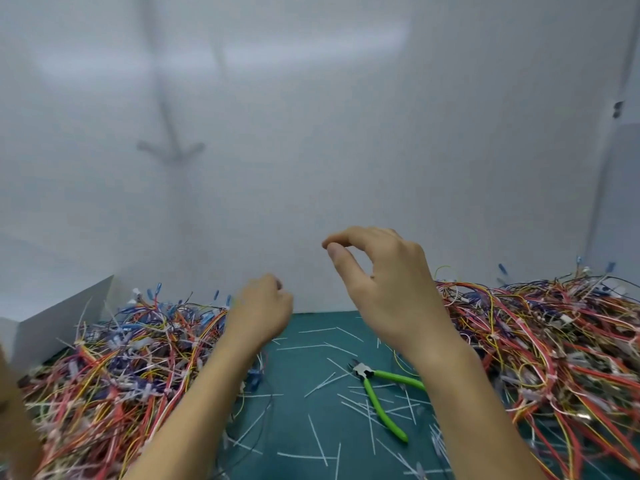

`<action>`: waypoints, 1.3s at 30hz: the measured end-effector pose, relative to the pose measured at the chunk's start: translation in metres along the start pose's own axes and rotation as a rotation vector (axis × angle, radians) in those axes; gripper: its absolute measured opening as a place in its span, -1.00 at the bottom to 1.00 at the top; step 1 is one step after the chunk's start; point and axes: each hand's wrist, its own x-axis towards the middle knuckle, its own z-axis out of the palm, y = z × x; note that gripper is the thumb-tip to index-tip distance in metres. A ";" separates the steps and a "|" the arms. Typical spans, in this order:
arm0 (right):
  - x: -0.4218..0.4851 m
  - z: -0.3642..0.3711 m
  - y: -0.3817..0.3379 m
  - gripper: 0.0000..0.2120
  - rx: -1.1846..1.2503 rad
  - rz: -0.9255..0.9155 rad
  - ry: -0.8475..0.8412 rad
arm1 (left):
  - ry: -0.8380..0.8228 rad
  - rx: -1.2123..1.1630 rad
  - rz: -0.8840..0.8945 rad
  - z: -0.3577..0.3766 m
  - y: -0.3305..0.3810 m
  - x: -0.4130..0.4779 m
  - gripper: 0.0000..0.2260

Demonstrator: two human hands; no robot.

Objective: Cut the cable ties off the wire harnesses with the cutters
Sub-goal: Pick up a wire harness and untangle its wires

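Right hand [384,278] raised, fingertips pinched, hold unclear, left hand [259,308] lower, curled, blurred, hold unclear

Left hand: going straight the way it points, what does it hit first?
Likely the back wall; the left hand points away beside the left wire pile, which it may brush. Depth unclear.

Blur hides what, if anything, the left hand [263,310] grips, and whether the right hand [384,282] pinches something is too small to tell. The right forearm [464,393] covers one handle end of the cutters [366,375]; the wire harnesses [104,375] run off the side and near edges.
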 end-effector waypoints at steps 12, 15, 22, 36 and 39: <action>-0.003 0.007 -0.006 -0.84 -0.032 -0.035 -0.053 | 0.011 0.678 -0.126 -0.026 -0.075 0.005 -0.95; -0.003 0.007 -0.006 -0.84 -0.033 -0.032 -0.055 | -0.063 0.524 -0.124 -0.045 -0.068 0.019 -0.86; -0.003 0.008 -0.006 -0.84 -0.050 -0.013 -0.058 | 0.026 -0.127 -0.112 -0.105 -0.038 0.031 -0.64; -0.003 0.017 -0.010 -0.79 0.254 0.097 -0.136 | 0.294 -1.061 -0.044 -0.155 0.059 0.016 -0.82; -0.003 0.019 -0.016 -0.62 0.520 0.191 -0.203 | 0.248 -1.215 -0.052 -0.144 0.082 0.015 -0.76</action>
